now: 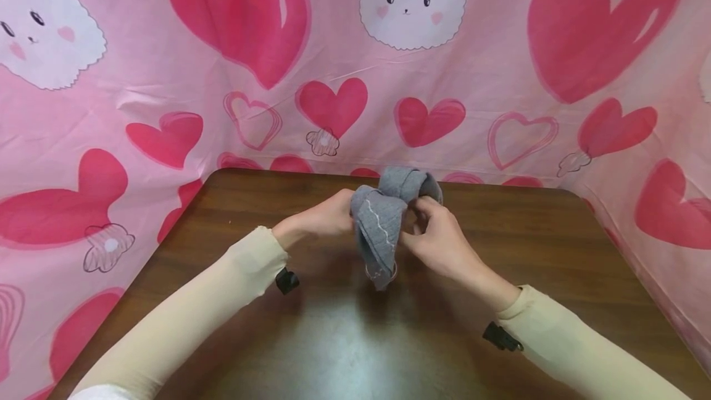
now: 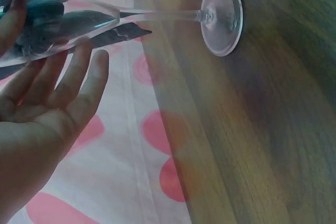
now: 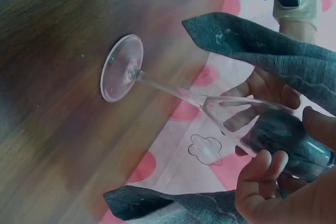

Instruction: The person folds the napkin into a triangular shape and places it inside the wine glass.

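A clear stemmed glass (image 2: 157,15) stands on the brown table (image 1: 333,350), its round foot (image 3: 122,67) flat on the wood. A grey cloth (image 1: 380,221) is stuffed into the bowl and drapes over it, hiding most of the glass in the head view. My left hand (image 1: 324,215) holds the bowl from the left, thumb on one side and fingers (image 2: 79,85) on the other. My right hand (image 1: 439,239) pinches the cloth at the rim, fingers (image 3: 262,174) and thumb around the wad inside the bowl (image 3: 283,135).
A pink sheet (image 1: 166,60) printed with red hearts and white bunnies hangs behind and along both sides of the table. Black camera clips sit at my left wrist (image 1: 286,280) and right wrist (image 1: 502,336). Bare wood lies in front of the glass.
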### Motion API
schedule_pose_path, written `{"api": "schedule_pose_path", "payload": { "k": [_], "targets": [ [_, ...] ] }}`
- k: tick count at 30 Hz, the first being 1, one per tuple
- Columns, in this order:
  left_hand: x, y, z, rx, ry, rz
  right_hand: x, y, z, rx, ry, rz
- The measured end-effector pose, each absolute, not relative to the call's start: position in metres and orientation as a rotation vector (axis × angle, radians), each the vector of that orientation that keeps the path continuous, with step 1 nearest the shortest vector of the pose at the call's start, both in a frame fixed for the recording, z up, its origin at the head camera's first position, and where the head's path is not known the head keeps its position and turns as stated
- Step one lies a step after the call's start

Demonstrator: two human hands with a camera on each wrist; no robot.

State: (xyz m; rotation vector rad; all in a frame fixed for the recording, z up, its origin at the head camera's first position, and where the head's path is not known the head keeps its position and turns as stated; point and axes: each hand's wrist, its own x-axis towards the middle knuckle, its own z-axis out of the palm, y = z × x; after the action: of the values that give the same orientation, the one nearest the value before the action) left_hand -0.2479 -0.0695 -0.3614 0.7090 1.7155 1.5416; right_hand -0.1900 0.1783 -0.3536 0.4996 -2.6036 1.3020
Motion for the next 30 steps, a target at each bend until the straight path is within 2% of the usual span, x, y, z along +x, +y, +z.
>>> {"api": "schedule_pose_path", "payload": {
  "k": [3,7,15,25,30],
  "targets": [
    [-0.259,-0.069,-0.362,0.952,1.906,1.482,-0.190,0.175,-0.354,0.466,-2.598,1.300],
    [-0.269,-0.074,-0.362,1.151,2.107,1.406,-0.191,0.172,-0.355,0.444,-2.574,1.342],
    [-0.270,-0.088,-0.356,0.961,2.077,1.524,-0.194,0.167,-0.359,0.418,-2.514,1.423],
    [-0.264,-0.095,-0.340,0.713,1.989,1.734,-0.201,0.163,-0.362,0.225,-2.462,1.496],
    [-0.263,-0.099,-0.342,0.727,1.976,1.733,-0.206,0.162,-0.364,0.149,-2.471,1.465]
  ]
}}
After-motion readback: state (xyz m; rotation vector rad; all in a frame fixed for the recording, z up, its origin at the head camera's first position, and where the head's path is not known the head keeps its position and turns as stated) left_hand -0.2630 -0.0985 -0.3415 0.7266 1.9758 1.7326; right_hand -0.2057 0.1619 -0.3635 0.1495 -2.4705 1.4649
